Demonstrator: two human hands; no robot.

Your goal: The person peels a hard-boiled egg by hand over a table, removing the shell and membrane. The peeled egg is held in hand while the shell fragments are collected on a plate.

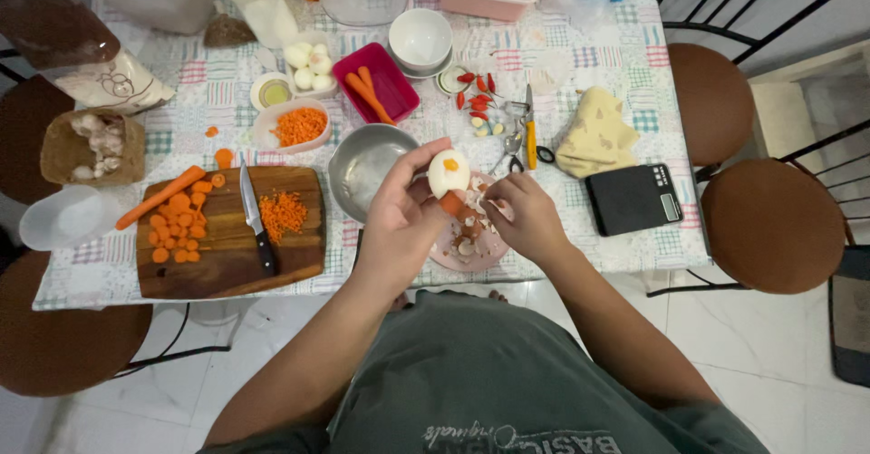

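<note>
A knife (255, 216) is lying on the wooden cutting board (227, 259) at left among carrot slices (177, 223); a black scale (633, 198) is sitting right; what may be garlic is filling a basket (56, 150) far left.

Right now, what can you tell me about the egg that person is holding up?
The egg is a boiled one, mostly peeled: smooth, glossy and white, with an orange spot showing near its top. A patch of brown shell clings to its lower end. It is held upright in the fingers of the left hand, above a pink plate strewn with shell scraps. The right hand is close beside it, fingertips near the remaining shell.
</note>
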